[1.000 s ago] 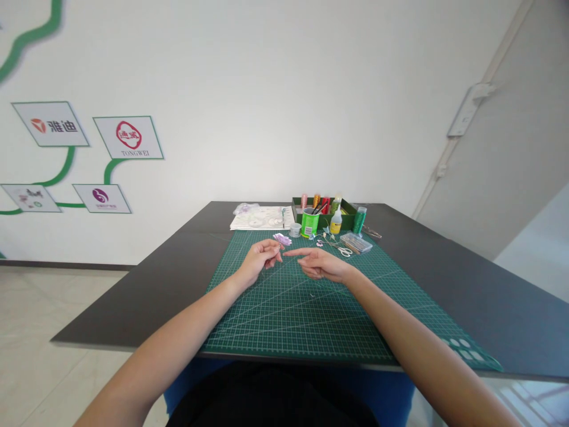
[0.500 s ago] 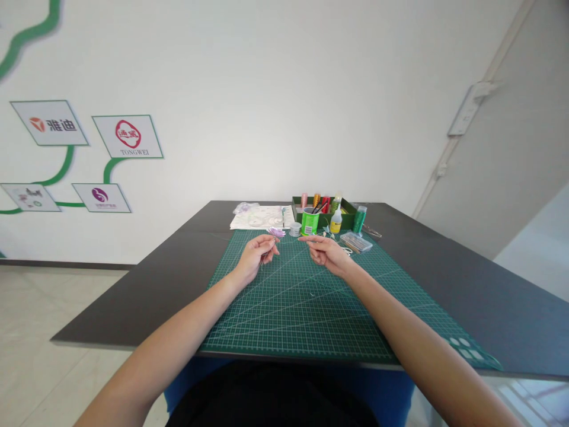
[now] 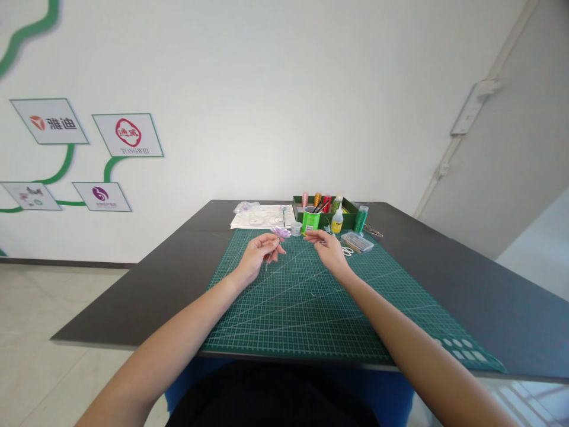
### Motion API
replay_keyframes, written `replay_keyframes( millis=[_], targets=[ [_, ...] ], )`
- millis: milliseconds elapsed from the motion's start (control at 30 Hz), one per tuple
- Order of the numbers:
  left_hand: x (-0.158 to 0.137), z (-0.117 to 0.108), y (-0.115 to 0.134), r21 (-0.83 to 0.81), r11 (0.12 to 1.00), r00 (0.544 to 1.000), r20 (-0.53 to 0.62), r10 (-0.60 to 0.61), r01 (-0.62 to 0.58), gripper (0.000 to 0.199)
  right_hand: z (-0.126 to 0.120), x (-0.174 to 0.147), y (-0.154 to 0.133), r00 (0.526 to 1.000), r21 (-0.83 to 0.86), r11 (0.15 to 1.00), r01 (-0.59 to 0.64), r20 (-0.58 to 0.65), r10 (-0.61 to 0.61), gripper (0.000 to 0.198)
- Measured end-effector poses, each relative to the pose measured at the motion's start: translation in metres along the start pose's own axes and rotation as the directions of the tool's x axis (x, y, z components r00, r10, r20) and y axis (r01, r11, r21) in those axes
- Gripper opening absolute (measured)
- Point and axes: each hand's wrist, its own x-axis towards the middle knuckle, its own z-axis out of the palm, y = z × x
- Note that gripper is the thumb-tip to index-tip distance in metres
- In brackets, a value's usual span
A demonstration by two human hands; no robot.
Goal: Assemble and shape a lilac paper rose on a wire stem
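My left hand (image 3: 261,254) pinches a pale purple flower (image 3: 281,232) by its thin stem, over the left half of the green cutting mat (image 3: 293,308). The petals stand above the fingertips, and the stem's lower end pokes out beneath the fingers. To the right, my right hand (image 3: 328,246) has its thumb and fingers closed together, pointing toward the flower but apart from it. A tiny yellowish bit shows at those fingertips, too small to name. White-handled scissors (image 3: 347,251) lie partly hidden behind the right hand. A small white spool (image 3: 296,228) sits between the hands, farther back.
At the back stand a green can (image 3: 310,220) with tools, a glue bottle (image 3: 336,220), a green thread spool (image 3: 361,219) and a dark green box (image 3: 351,207) of spools. A clear case (image 3: 357,242) lies right; white papers (image 3: 258,217) lie left.
My right hand's extended index finger has drawn in with the other fingers into a pinch. My left hand and the flower have shifted slightly right, and the flower has turned a little.
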Motion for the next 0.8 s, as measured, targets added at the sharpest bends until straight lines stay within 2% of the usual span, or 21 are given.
replay_keyframes(
  millis=[100,200,367,500,800],
  targets=[
    [-0.001,0.002,0.001,0.021,1.000,1.000,0.012,-0.005,0.005,0.040,0.017,-0.011,-0.013,0.989,0.081,0.995,0.052,0.133,-0.062,0.038],
    [-0.001,0.003,0.001,0.041,0.999,1.000,0.017,-0.009,0.009,0.040,0.033,-0.022,-0.020,0.965,0.144,0.989,0.038,0.253,-0.074,0.032],
    [-0.001,0.005,0.001,0.042,0.999,1.000,0.024,-0.017,0.016,0.041,0.047,-0.034,-0.023,0.916,0.179,0.983,-0.039,0.400,-0.037,0.059],
    [-0.002,0.007,0.003,0.038,0.999,0.999,0.029,-0.029,0.028,0.042,0.045,-0.036,-0.027,0.922,0.144,0.989,-0.027,0.386,-0.031,0.063],
    [-0.001,0.006,-0.001,0.002,0.999,0.995,0.090,-0.049,0.049,0.040,0.032,-0.031,-0.032,0.934,0.014,0.998,0.054,0.352,-0.055,0.042]
  ],
)
